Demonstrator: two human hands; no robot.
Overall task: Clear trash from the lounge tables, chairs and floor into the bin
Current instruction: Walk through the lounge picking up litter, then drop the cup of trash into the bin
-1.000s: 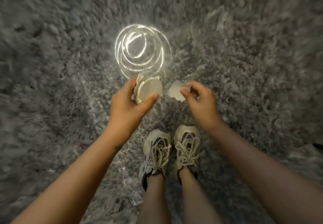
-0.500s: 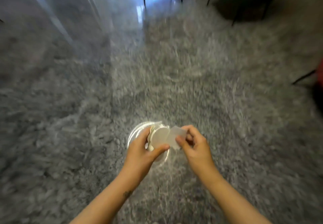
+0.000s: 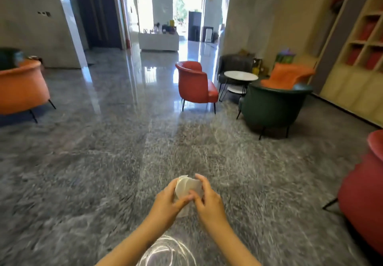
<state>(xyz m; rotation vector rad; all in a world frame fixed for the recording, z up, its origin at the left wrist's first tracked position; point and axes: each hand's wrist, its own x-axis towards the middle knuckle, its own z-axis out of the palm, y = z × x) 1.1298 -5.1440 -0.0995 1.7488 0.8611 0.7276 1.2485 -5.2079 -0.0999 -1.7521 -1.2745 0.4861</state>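
A small stack of white paper scraps [image 3: 187,185] is held low in front of me over the grey marble floor. My left hand [image 3: 169,201] grips the stack from the left, thumb across its front. My right hand [image 3: 207,198] pinches the right side of the same scraps, fingers curled over the top edge. The two hands are pressed close together. No bin is in view.
A red chair [image 3: 195,84] stands ahead, with a round white table [image 3: 240,76], a dark green chair [image 3: 273,106] and an orange chair [image 3: 288,75] to its right. Another red chair [image 3: 364,193] is close at right. An orange chair [image 3: 20,87] sits far left. Shelving [image 3: 360,43] lines the right wall.
The view has lifted from my feet and the floor to the whole lounge. My right hand has brought its scrap onto the stack in my left hand.
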